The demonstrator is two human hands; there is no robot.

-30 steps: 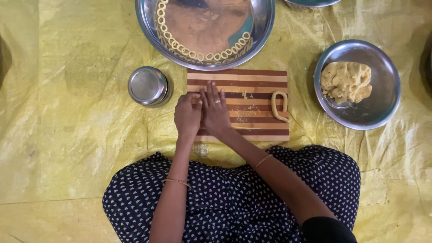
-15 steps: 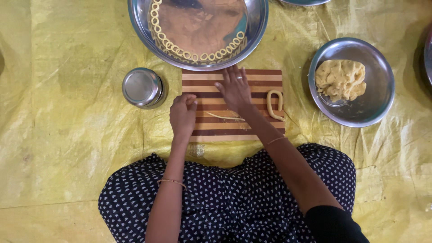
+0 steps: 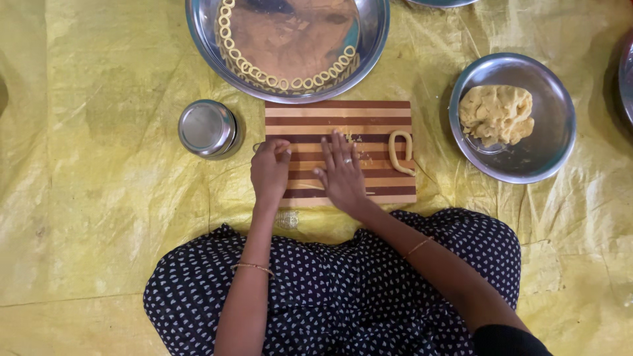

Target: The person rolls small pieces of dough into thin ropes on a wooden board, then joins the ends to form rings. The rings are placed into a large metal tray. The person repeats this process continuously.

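Pulling back toward the body, the right hand (image 3: 343, 175) lies flat and open on the striped board (image 3: 369, 118). The left hand (image 3: 270, 170) stays curled beside it; its grip is hidden.

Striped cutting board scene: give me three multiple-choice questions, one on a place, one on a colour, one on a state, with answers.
1. Where does the finished dough loop lie?
A. on the right part of the striped cutting board
B. in the small lidded tin
C. on the person's lap

2. What colour is the sheet under everything?
A. blue
B. yellow
C. white

3. How is the right hand placed?
A. clenched around a spoon
B. raised off the board
C. flat, fingers spread, palm down on the board

Answers: 1 A, the loop sits near the board's right edge. 2 B, the sheet is yellow throughout. 3 C, the palm faces down on the stripes.
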